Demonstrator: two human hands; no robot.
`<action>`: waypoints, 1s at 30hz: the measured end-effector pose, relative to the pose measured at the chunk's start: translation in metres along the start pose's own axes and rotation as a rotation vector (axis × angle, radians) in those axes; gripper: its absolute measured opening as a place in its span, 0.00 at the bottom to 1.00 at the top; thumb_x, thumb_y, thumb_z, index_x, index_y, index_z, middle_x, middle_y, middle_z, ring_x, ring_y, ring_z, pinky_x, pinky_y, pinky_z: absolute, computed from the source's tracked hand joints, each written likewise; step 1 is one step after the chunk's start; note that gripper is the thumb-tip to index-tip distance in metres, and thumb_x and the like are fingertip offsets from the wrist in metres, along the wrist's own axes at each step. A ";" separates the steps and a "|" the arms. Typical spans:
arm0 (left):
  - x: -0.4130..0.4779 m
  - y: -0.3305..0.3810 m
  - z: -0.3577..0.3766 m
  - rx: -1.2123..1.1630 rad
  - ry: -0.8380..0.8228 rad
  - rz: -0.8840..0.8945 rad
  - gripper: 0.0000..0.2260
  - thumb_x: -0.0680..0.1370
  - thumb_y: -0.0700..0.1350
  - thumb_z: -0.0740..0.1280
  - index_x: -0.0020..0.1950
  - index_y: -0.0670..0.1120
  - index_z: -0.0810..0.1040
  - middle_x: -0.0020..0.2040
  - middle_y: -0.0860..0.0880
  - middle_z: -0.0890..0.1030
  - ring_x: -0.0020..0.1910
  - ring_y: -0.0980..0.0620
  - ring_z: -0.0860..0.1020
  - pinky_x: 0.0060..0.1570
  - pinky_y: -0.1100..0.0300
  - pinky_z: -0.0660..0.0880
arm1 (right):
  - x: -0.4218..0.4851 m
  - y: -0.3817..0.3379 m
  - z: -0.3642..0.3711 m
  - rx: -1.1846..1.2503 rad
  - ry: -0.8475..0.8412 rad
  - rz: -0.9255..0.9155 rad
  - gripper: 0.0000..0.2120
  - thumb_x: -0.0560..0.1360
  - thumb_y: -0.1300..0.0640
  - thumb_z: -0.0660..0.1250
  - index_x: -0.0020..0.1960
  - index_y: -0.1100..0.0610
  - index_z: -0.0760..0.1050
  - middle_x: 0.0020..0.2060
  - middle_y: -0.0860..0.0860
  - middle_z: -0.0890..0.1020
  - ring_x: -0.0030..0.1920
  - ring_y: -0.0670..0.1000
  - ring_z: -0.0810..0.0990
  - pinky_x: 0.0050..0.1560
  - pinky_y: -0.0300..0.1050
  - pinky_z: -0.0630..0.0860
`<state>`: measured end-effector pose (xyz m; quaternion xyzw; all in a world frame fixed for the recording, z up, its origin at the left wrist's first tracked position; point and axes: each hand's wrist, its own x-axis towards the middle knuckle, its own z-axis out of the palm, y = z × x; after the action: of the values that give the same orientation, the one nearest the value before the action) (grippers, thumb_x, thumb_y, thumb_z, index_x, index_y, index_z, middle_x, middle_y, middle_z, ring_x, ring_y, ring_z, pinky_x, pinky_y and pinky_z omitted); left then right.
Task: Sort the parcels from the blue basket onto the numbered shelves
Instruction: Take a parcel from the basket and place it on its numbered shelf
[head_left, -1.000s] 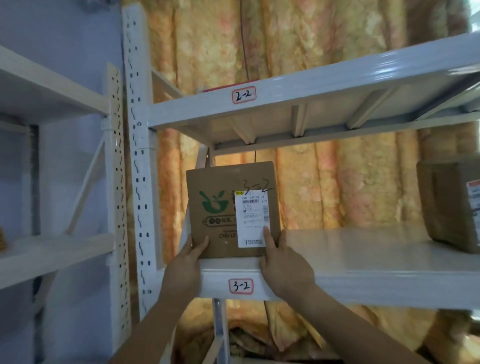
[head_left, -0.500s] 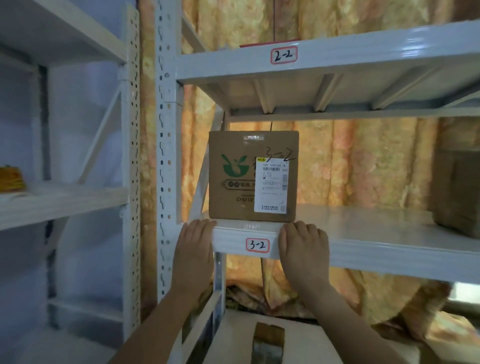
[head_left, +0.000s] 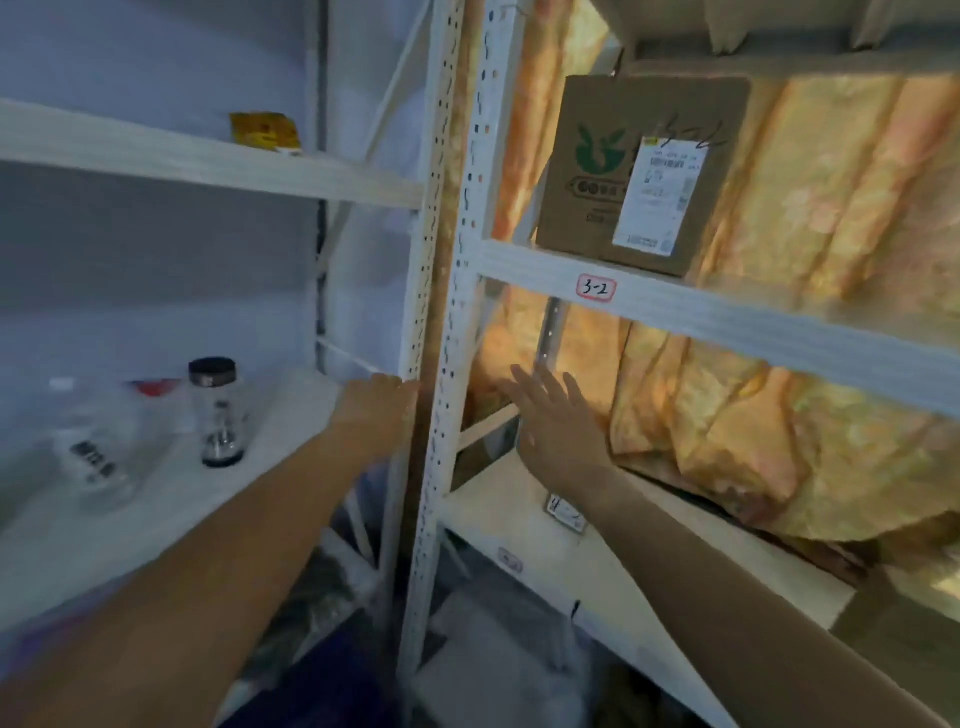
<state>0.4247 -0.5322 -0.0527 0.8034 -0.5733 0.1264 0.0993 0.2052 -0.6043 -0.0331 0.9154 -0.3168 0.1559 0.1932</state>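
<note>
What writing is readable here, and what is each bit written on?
"3-2": red-edged tag on the shelf beam.
"3-2": handwritten in black on the cardboard box, top right.
Shipping label and the green logo print on the box: too blurred to read.
Lower-shelf tag, jar, yellow packet: print too blurred to read.

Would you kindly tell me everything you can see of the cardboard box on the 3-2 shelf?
The box is plain brown cardboard and stands on the 3-2 shelf near its left end, close to the front edge. Its front carries a green logo, a white printed label and a handwritten 3-2 marking above the label. Only the shelf touches it.
</note>
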 end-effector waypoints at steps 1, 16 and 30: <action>-0.023 -0.011 0.004 0.057 -0.059 -0.035 0.18 0.78 0.46 0.60 0.67 0.49 0.69 0.64 0.46 0.74 0.60 0.46 0.74 0.59 0.52 0.69 | -0.007 -0.014 0.006 0.096 -0.017 -0.021 0.31 0.76 0.58 0.59 0.77 0.52 0.53 0.77 0.49 0.54 0.78 0.53 0.47 0.76 0.53 0.40; -0.383 -0.158 0.066 0.078 -0.806 -0.682 0.15 0.80 0.43 0.56 0.65 0.45 0.73 0.64 0.46 0.76 0.61 0.46 0.75 0.58 0.53 0.73 | -0.112 -0.266 0.139 0.471 -0.867 -0.428 0.20 0.79 0.54 0.58 0.71 0.54 0.66 0.72 0.50 0.64 0.73 0.55 0.61 0.70 0.52 0.64; -0.518 -0.250 0.224 -0.070 -1.128 -0.724 0.16 0.81 0.42 0.53 0.67 0.45 0.69 0.66 0.44 0.72 0.65 0.44 0.72 0.62 0.50 0.72 | -0.172 -0.435 0.271 0.530 -1.218 -0.291 0.24 0.80 0.54 0.59 0.75 0.52 0.59 0.75 0.50 0.61 0.74 0.51 0.61 0.71 0.46 0.63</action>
<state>0.5208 -0.0557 -0.4329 0.8844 -0.2357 -0.3727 -0.1532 0.3990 -0.3223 -0.4522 0.8896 -0.1939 -0.3426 -0.2315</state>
